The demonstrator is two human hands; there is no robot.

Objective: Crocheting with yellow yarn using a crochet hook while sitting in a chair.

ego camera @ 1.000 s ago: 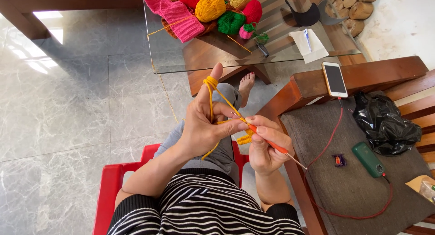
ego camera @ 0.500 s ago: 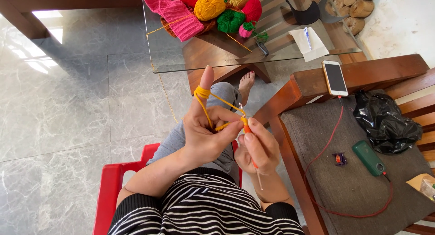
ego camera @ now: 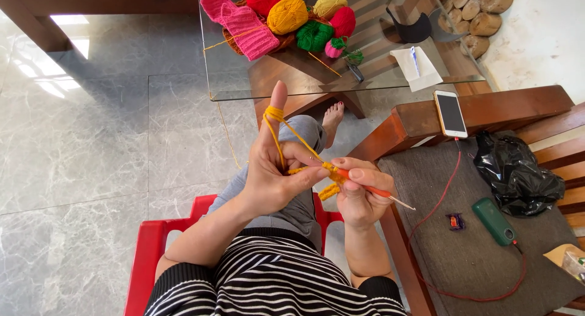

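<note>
My left hand (ego camera: 277, 170) is raised in front of me with orange yarn (ego camera: 275, 124) wound around its upright index finger; its thumb and other fingers pinch a small orange crocheted piece (ego camera: 329, 183). My right hand (ego camera: 359, 194) grips an orange-handled crochet hook (ego camera: 373, 191), its tip in the piece and its metal end pointing right. The yarn strand runs from my finger up toward the glass table (ego camera: 244, 87), where an orange yarn ball (ego camera: 287, 14) lies.
On the glass table lie a pink knitted piece (ego camera: 244, 23), red, yellow and green yarn balls and a notepad with a pen (ego camera: 416, 65). At right, a wooden bench (ego camera: 487, 109) carries a phone (ego camera: 451, 113), black bag (ego camera: 518, 173), green device (ego camera: 495, 221) and red cable. I sit on a red chair (ego camera: 146, 261).
My right hand has turned the hook so its metal end points right again after swinging down. My left index finger stays raised with the yarn.
</note>
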